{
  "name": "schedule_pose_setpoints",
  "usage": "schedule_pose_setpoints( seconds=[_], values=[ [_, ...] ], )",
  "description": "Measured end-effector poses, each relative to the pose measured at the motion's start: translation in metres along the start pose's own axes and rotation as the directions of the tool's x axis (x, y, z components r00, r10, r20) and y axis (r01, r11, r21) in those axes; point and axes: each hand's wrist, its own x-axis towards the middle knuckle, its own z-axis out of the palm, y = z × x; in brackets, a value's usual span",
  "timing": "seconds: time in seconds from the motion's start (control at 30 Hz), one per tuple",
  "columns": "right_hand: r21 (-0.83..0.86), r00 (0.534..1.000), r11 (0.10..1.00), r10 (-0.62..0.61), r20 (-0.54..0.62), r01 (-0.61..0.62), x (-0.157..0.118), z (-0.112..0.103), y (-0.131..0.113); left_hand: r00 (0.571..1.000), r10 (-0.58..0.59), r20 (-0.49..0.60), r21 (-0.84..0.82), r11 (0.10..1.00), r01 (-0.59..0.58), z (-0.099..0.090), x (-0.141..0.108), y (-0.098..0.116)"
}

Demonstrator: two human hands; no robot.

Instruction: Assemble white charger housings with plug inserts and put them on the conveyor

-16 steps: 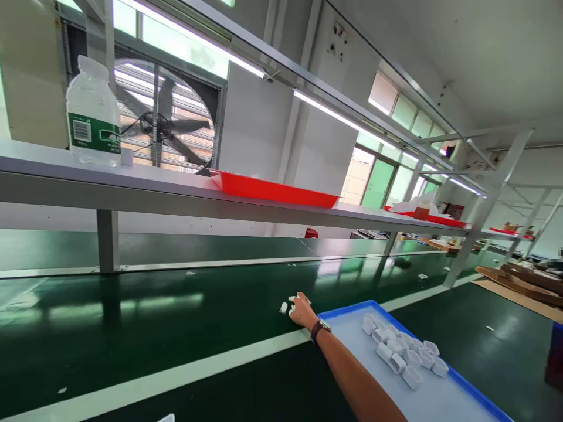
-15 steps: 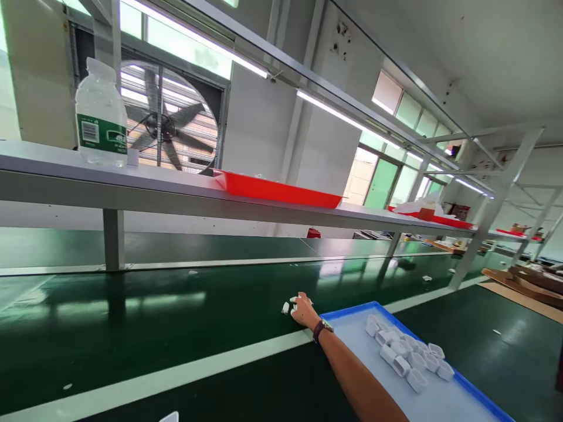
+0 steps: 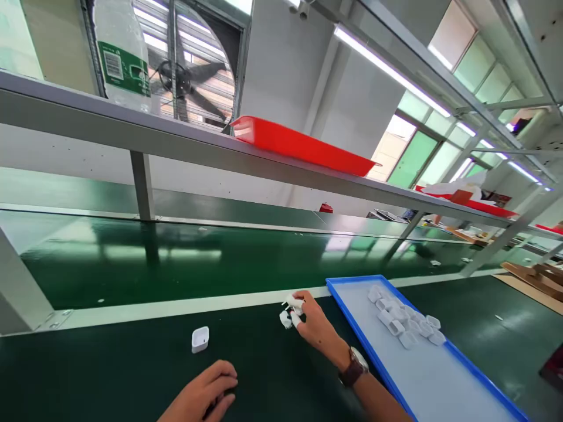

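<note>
My fingers (image 3: 295, 305), wearing white fingertip covers, are pinching a small white part (image 3: 285, 319) on the green table, my right hand (image 3: 314, 325) curling loosely around it, just left of the blue tray (image 3: 352, 316). I'm resting my left hand (image 3: 206, 395) low on the table, fingers folded under; whether it's holding anything, I cannot tell. A white square casing (image 3: 200, 339) is sitting just beyond that hand, untouched. More white casings (image 3: 402, 319) are lying heaped inside the tray. A red tray (image 3: 299, 143) and a water bottle (image 3: 121, 55) are standing on the shelf above.
</note>
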Motion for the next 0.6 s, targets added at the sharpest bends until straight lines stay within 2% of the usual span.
schedule_pose_setpoints(
  seconds=[0.13,0.2,0.3,0.43,0.53,0.6],
  values=[
    [-0.227,0.976,0.950,-0.213,0.034,0.215,-0.040,-0.001,-0.012,0.998,0.053,-0.036,0.062,0.997,-0.051,-0.003,-0.002,0.007],
    [-0.336,0.955,0.894,-0.286,0.078,0.295,-0.046,-0.002,-0.013,0.995,0.083,-0.056,0.083,0.993,-0.079,-0.002,-0.002,0.006],
    [-0.382,0.940,0.861,-0.331,0.081,0.336,-0.049,-0.002,-0.022,0.987,0.110,-0.114,0.083,0.991,-0.101,0.001,-0.003,0.008],
    [-0.214,0.958,0.935,-0.285,0.013,0.281,-0.051,0.007,-0.058,0.970,0.055,-0.237,-0.059,0.996,-0.071,0.014,0.000,0.026],
    [-0.016,0.977,0.978,-0.208,0.049,0.208,-0.050,0.015,-0.096,0.952,-0.053,-0.302,-0.285,0.958,-0.037,0.022,0.004,0.042],
    [0.090,0.976,0.976,-0.205,0.073,0.199,-0.047,0.018,-0.116,0.945,-0.104,-0.309,-0.404,0.914,-0.032,0.024,0.006,0.047]
  ],
)
